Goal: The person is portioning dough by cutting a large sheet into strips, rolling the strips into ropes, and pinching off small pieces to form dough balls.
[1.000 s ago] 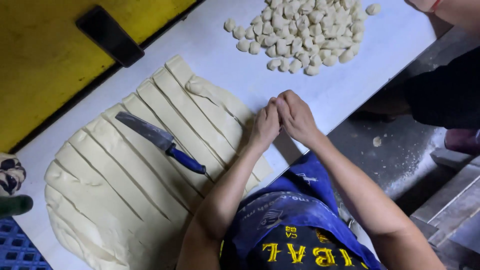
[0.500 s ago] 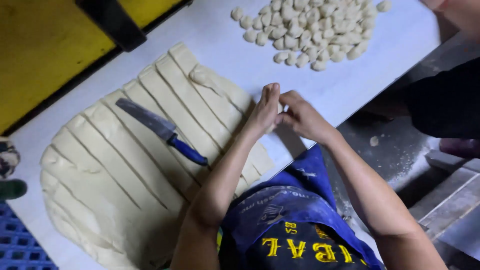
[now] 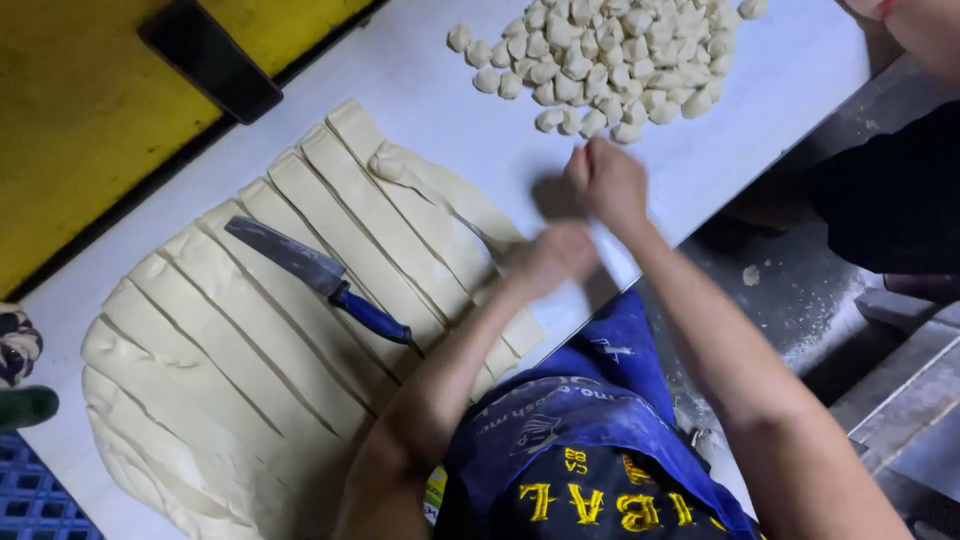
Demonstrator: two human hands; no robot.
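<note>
Right hand (image 3: 608,182) closed in a loose fist above the white table (image 3: 440,110), fingers curled inward; a small bit of dough possibly pinched inside, cannot tell for certain. Just beyond its knuckles, the pile of small dough pieces (image 3: 610,55), nearest pieces close to the fingertips but apart from them.

Left hand (image 3: 548,258) blurred, lying nearer the body and just to the left of the right hand, over the near end of a dough strip (image 3: 440,190). Grip unreadable: open or closed, cannot tell. Seems to touch the strip's end; contact not clear through the blur.

Left of the left hand, the rolled dough sheet cut into long strips (image 3: 230,340), strips side by side and running diagonally away from the body. The loose strip closest to the hands twisted and folded at its far end, lying partly over its neighbour.

On the strips, well to the left of the left forearm, a knife with blue handle (image 3: 320,278), blade flat on the dough, handle pointing toward the forearm.

Beyond the table's far edge, yellow surface (image 3: 90,110) with a dark flat rectangular object (image 3: 210,62). Below both forearms, blue apron (image 3: 580,440). At the upper right, another person's arm (image 3: 925,35) and dark clothing.
</note>
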